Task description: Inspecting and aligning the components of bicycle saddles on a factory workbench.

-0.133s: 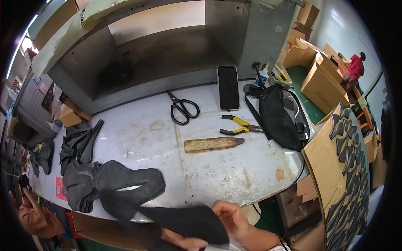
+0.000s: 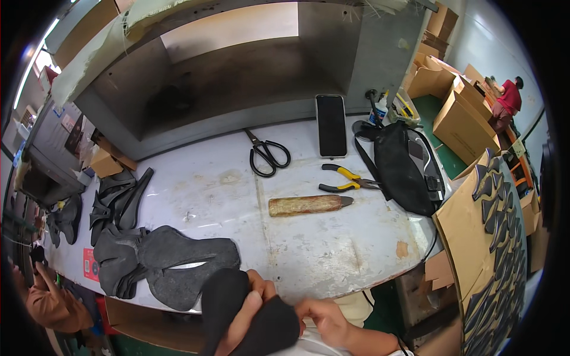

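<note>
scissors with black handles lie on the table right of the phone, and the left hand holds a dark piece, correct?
The side is wrong: the head view shows the black-handled scissors left of the phone. They do lie on the table, and the left hand does hold a dark piece.

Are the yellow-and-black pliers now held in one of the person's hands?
No, the pliers lie on the table, while the left hand holds a black piece.
</note>
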The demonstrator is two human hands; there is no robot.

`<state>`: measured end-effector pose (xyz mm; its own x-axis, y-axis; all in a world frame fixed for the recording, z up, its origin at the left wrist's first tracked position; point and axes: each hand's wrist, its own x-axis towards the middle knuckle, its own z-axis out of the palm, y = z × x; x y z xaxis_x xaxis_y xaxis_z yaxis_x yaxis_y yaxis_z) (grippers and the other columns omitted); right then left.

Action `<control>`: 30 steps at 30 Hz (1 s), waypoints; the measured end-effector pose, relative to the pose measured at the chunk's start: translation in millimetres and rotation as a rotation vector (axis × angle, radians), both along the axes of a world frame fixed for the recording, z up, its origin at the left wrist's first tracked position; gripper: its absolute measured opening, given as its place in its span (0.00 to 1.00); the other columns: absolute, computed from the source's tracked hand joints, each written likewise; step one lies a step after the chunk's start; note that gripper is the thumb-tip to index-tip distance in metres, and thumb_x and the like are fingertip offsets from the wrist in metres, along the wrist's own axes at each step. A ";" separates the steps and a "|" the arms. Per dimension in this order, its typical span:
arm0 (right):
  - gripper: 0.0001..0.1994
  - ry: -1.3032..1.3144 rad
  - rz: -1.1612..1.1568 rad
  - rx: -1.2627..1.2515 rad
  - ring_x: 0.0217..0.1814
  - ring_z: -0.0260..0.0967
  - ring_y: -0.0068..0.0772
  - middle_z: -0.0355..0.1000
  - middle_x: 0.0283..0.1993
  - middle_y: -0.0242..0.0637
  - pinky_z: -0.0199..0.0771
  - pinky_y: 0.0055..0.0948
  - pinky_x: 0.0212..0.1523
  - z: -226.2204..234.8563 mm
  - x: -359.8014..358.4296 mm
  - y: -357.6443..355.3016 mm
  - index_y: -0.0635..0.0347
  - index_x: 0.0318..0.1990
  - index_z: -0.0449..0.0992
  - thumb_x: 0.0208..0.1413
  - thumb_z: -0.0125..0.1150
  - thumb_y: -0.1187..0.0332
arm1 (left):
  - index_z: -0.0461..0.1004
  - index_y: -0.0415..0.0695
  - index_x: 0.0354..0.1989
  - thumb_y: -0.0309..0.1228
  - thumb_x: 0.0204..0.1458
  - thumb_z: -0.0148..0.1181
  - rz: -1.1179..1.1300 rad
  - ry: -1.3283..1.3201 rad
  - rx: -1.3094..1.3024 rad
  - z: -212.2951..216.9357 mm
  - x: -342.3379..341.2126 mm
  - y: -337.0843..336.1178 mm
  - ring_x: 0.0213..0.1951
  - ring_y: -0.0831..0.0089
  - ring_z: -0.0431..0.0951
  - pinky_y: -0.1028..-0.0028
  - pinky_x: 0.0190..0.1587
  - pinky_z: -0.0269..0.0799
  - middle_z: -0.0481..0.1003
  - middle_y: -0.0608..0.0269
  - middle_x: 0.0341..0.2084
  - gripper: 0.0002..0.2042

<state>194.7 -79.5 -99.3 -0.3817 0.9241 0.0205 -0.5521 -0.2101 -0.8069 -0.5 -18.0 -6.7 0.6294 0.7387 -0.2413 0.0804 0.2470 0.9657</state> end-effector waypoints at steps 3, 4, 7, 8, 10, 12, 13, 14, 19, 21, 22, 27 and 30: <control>0.10 -0.604 -0.257 0.428 0.18 0.63 0.36 0.64 0.20 0.38 0.62 0.32 0.21 8.1 -1.2 0.5 0.64 0.26 0.68 0.52 0.65 0.73 | 0.71 0.37 0.35 0.52 0.58 0.50 0.310 0.067 -0.007 -14.6 8.0 -12.6 0.29 0.72 0.71 0.79 0.34 0.64 0.72 0.63 0.25 0.24; 0.10 -0.587 -0.255 0.432 0.18 0.63 0.36 0.64 0.20 0.38 0.62 0.32 0.21 9.8 -1.5 3.5 0.64 0.26 0.68 0.52 0.65 0.73 | 0.71 0.37 0.35 0.53 0.58 0.48 0.413 0.088 -0.009 -20.9 11.0 -14.5 0.30 0.72 0.71 0.79 0.35 0.64 0.72 0.62 0.26 0.26; 0.10 -0.753 -0.377 0.683 0.17 0.63 0.40 0.65 0.20 0.39 0.62 0.33 0.19 13.5 0.4 12.5 0.63 0.25 0.68 0.52 0.65 0.74 | 0.69 0.38 0.34 0.59 0.59 0.40 0.419 -0.063 -0.009 -46.0 23.4 -11.2 0.32 0.73 0.70 0.76 0.36 0.64 0.71 0.61 0.28 0.30; 0.10 -0.825 -0.435 0.693 0.17 0.63 0.41 0.65 0.19 0.39 0.62 0.33 0.19 12.9 1.5 16.1 0.63 0.25 0.69 0.52 0.65 0.75 | 0.67 0.39 0.33 0.62 0.59 0.34 0.327 -0.241 -0.011 -55.6 27.3 -10.2 0.33 0.74 0.69 0.75 0.38 0.63 0.71 0.60 0.30 0.33; 0.09 -0.898 -0.493 0.703 0.16 0.63 0.41 0.65 0.19 0.39 0.62 0.34 0.18 10.6 0.2 20.4 0.63 0.25 0.69 0.52 0.65 0.76 | 0.66 0.41 0.32 0.66 0.57 0.31 0.383 -0.264 -0.158 -71.6 33.8 -22.0 0.33 0.75 0.67 0.73 0.37 0.62 0.69 0.61 0.30 0.35; 0.09 -0.892 -0.530 0.684 0.17 0.64 0.42 0.65 0.19 0.40 0.63 0.34 0.18 5.7 -5.3 23.6 0.63 0.25 0.69 0.52 0.64 0.75 | 0.64 0.43 0.30 0.69 0.55 0.28 0.449 -0.290 -0.308 -91.1 32.6 -29.4 0.33 0.75 0.66 0.72 0.37 0.61 0.68 0.62 0.31 0.36; 0.09 -0.826 -0.514 0.652 0.17 0.65 0.36 0.65 0.19 0.38 0.63 0.31 0.19 4.0 -9.1 23.4 0.63 0.26 0.69 0.55 0.62 0.74 | 0.66 0.41 0.40 0.71 0.54 0.26 0.349 -0.645 -0.397 -103.3 31.8 -26.3 0.37 0.74 0.69 0.73 0.41 0.63 0.70 0.61 0.35 0.40; 0.09 -0.832 -0.499 0.651 0.17 0.65 0.36 0.65 0.19 0.38 0.63 0.31 0.19 6.0 -10.0 19.2 0.63 0.26 0.69 0.55 0.62 0.74 | 0.66 0.41 0.45 0.73 0.52 0.25 0.300 -0.873 -0.435 -112.1 32.3 -26.2 0.40 0.72 0.70 0.72 0.44 0.64 0.71 0.60 0.37 0.43; 0.12 -0.397 -0.242 0.019 0.23 0.61 0.15 0.66 0.21 0.28 0.61 0.22 0.25 14.8 -6.4 10.6 0.63 0.28 0.69 0.64 0.55 0.67 | 0.69 0.40 0.53 0.77 0.49 0.26 0.211 -1.032 -0.658 -114.3 26.2 -31.1 0.46 0.68 0.73 0.69 0.52 0.68 0.74 0.58 0.44 0.49; 0.12 -0.253 -0.193 -0.086 0.24 0.59 0.14 0.66 0.21 0.26 0.61 0.21 0.25 14.2 -6.6 14.6 0.63 0.28 0.69 0.63 0.56 0.67 | 0.69 0.40 0.52 0.73 0.52 0.28 0.398 -0.660 -0.582 -102.6 26.6 -33.5 0.45 0.69 0.74 0.68 0.50 0.69 0.74 0.59 0.43 0.45; 0.12 -0.096 -0.273 -0.262 0.23 0.59 0.14 0.66 0.21 0.25 0.60 0.20 0.25 12.4 -9.5 17.7 0.62 0.28 0.69 0.63 0.57 0.67 | 0.68 0.40 0.52 0.71 0.55 0.29 0.522 -0.387 -0.483 -96.4 27.4 -34.7 0.44 0.69 0.75 0.68 0.49 0.70 0.74 0.60 0.42 0.42; 0.10 -0.654 -0.611 0.177 0.15 0.63 0.18 0.66 0.14 0.30 0.59 0.23 0.16 8.3 -16.0 24.3 0.63 0.28 0.72 0.59 0.63 0.68 | 0.62 0.39 0.51 0.68 0.56 0.31 0.470 -0.074 0.102 -80.5 39.6 -27.0 0.44 0.74 0.74 0.70 0.47 0.72 0.72 0.62 0.41 0.39; 0.08 -0.797 -0.583 0.256 0.16 0.64 0.20 0.69 0.16 0.32 0.62 0.22 0.18 14.3 -15.8 22.3 0.63 0.28 0.73 0.56 0.64 0.70 | 0.58 0.39 0.56 0.68 0.54 0.39 0.539 -0.620 -0.292 -75.8 48.0 -25.3 0.46 0.74 0.73 0.72 0.48 0.72 0.71 0.62 0.41 0.40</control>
